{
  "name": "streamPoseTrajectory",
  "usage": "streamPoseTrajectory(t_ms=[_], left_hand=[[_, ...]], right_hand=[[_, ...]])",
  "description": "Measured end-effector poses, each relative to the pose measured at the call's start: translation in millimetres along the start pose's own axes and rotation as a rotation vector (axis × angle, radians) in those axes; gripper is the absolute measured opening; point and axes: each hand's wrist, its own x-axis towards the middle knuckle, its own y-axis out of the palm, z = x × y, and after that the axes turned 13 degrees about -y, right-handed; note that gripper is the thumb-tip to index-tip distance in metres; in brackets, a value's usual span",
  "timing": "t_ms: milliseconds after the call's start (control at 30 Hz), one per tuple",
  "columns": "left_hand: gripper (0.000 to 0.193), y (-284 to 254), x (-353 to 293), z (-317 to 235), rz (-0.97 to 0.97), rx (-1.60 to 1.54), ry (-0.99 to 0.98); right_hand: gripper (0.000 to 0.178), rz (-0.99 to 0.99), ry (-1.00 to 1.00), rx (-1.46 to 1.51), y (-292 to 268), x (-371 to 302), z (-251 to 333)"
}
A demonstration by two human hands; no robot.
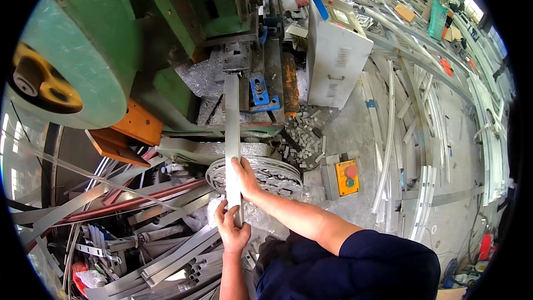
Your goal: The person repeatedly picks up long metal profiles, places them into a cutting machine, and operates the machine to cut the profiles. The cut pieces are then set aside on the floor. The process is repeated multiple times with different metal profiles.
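A long, straight silver metal profile stretches away from me, its far end against the die block of a green press. Close to the profile's near end, my left hand is closed on it, thumb and fingers at its sides. A little farther along, my right hand grips it from the right. Part of its fingers is hidden by the profile. Beside the profile on the press bed, a blue clamp is bolted down. Whether the far tip sits inside the die I cannot tell.
A round tray of metal scraps lies below the bed, and cut pieces litter the floor. A yellow button box and a grey cabinet stand right. Long profiles pile up at left. The green flywheel guard juts out.
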Motion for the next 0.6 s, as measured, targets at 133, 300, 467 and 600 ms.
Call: streamPoseTrajectory(t_ms=[133, 300, 467, 600], left_hand=[[0.047, -6.3, 4.9, -1.6, -0.014, 0.023, 0.027], [0.044, -14.5, 22.4, 10.2, -0.036, -0.038, 0.047], [0.040, -31.1, 31.9, 13.4, -0.031, -0.010, 0.143], [0.040, -36.3, 35.3, 20.8, -0.018, -0.039, 0.205]], right_hand=[[0.039, -0.041, 0.045, 0.017, 8.1, -3.1, 4.0], [0.039, -0.023, 0.011, 0.025, 16.9, 6.0, -8.0], [0.041, -0.062, 0.019, 0.088, 23.5, 7.6, -11.3], [0.046, -0.033, 0.027, 0.055, 22.8, 6.7, -10.8]])
